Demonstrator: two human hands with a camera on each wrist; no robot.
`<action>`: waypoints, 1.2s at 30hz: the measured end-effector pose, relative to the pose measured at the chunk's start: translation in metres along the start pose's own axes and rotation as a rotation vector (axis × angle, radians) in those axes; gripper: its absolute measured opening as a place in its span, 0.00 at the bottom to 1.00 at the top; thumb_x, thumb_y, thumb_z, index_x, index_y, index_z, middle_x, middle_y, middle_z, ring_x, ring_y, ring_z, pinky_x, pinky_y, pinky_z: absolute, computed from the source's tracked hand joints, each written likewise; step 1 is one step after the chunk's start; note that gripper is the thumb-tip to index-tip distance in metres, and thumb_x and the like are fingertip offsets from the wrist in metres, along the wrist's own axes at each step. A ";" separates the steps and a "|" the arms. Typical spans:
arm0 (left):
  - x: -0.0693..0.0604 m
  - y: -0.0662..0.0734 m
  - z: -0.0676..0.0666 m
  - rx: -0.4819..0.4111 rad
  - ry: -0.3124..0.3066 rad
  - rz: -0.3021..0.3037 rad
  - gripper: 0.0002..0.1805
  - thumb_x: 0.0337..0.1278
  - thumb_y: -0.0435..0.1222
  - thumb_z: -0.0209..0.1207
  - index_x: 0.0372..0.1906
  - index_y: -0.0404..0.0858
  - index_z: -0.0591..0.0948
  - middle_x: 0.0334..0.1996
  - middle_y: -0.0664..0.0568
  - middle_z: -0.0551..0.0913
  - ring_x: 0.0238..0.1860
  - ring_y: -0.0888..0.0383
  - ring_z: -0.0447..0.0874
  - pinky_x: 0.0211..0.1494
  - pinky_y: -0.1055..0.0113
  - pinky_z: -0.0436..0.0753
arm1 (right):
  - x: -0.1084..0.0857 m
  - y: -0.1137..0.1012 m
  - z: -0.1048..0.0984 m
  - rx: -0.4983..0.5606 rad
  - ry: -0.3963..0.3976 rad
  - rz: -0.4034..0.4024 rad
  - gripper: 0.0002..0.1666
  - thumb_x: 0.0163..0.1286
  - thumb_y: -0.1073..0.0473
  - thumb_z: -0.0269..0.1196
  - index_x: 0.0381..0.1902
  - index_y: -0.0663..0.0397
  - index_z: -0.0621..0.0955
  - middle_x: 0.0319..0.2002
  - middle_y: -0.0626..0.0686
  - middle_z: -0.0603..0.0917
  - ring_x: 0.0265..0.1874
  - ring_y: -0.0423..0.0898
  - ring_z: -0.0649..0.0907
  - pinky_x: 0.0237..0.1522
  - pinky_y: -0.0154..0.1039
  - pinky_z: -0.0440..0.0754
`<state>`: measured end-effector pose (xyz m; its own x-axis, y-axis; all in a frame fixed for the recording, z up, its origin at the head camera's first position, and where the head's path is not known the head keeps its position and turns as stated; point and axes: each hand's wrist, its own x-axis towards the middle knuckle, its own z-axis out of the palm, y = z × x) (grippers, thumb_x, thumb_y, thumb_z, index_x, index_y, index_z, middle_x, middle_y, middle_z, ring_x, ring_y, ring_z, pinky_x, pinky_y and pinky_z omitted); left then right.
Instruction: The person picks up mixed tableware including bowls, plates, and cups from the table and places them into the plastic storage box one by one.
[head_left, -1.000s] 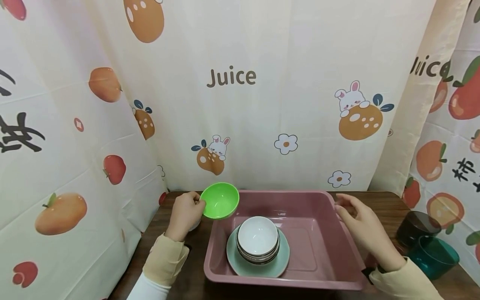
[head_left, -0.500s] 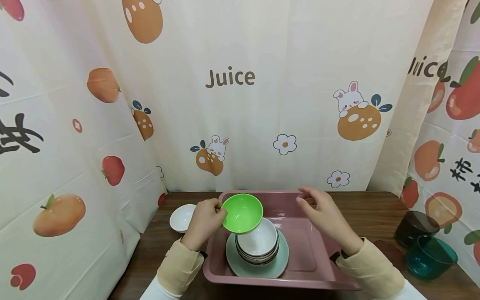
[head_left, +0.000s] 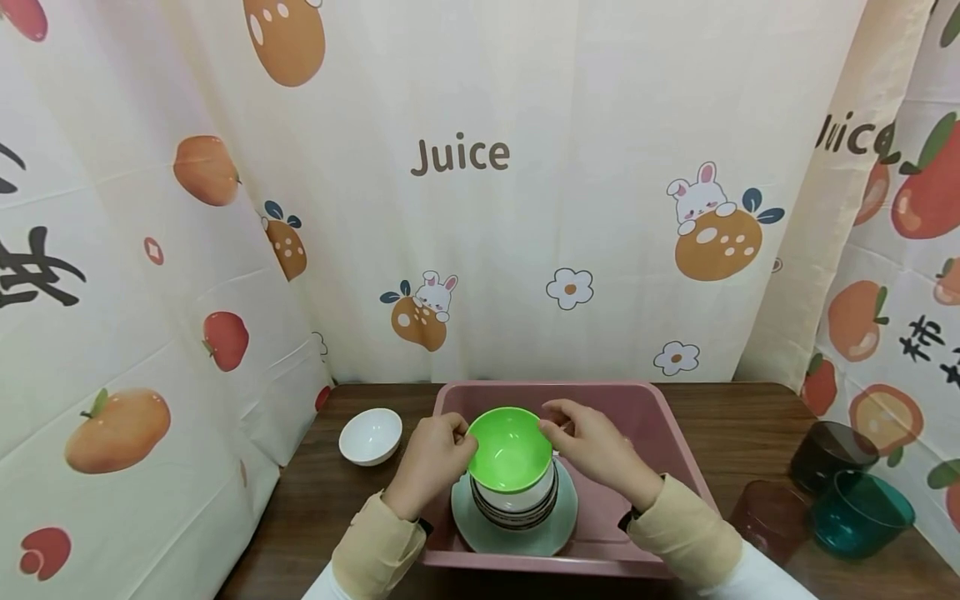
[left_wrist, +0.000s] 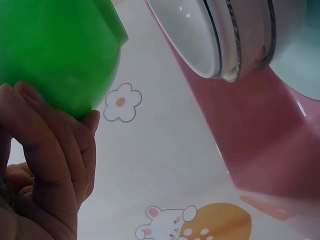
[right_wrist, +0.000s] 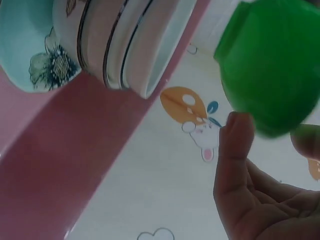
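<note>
A green bowl [head_left: 510,451] is held over the stack of bowls, its inside facing me. My left hand [head_left: 433,458] pinches its left rim, fingers behind the wall in the left wrist view. At the right rim is my right hand [head_left: 596,446], thumb and fingers loosely bent and apart. In the right wrist view its fingertips lie by the green wall; firm contact is unclear. Below, several white bowls with dark rim lines [head_left: 517,512] stand stacked on a pale green plate [head_left: 468,529], partly hidden by the green bowl. The plate sits in a pink tub [head_left: 585,396].
A small white bowl [head_left: 371,437] stands on the wooden table [head_left: 300,517] left of the tub. Right of the tub are a teal glass [head_left: 862,514], a dark glass [head_left: 832,458] and a reddish see-through glass [head_left: 771,518]. A printed curtain [head_left: 495,233] hangs behind.
My left hand has carried the green bowl rightward and down, from the tub's left edge to above the stack. My right hand has moved left from the tub's right edge to the bowl's rim.
</note>
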<state>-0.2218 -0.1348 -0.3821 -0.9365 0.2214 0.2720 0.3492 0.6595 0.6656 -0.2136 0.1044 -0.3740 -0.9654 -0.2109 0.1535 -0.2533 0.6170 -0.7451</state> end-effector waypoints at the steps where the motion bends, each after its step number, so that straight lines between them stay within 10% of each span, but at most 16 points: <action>1: 0.000 0.001 0.001 -0.003 -0.001 0.000 0.09 0.50 0.28 0.53 0.18 0.40 0.75 0.10 0.60 0.65 0.12 0.67 0.62 0.18 0.75 0.61 | 0.000 0.000 0.002 0.001 -0.010 -0.006 0.22 0.71 0.53 0.60 0.57 0.59 0.78 0.41 0.50 0.84 0.33 0.39 0.80 0.34 0.34 0.78; 24: 0.000 0.009 -0.003 -0.038 -0.009 -0.018 0.07 0.55 0.31 0.54 0.24 0.40 0.78 0.13 0.58 0.69 0.14 0.66 0.68 0.19 0.73 0.68 | 0.005 -0.006 0.017 -0.060 0.078 -0.116 0.13 0.66 0.70 0.55 0.44 0.59 0.83 0.32 0.50 0.84 0.24 0.36 0.74 0.28 0.31 0.74; 36: -0.006 -0.004 -0.012 -0.072 -0.021 -0.034 0.15 0.68 0.52 0.54 0.31 0.48 0.81 0.20 0.60 0.75 0.22 0.64 0.71 0.27 0.71 0.72 | 0.012 -0.006 0.015 -0.044 0.089 -0.075 0.14 0.67 0.69 0.54 0.47 0.64 0.81 0.31 0.53 0.84 0.21 0.37 0.75 0.24 0.31 0.75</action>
<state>-0.2171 -0.1480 -0.3782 -0.9480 0.2157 0.2340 0.3180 0.6139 0.7225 -0.2225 0.0871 -0.3771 -0.9450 -0.1904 0.2660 -0.3252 0.6350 -0.7008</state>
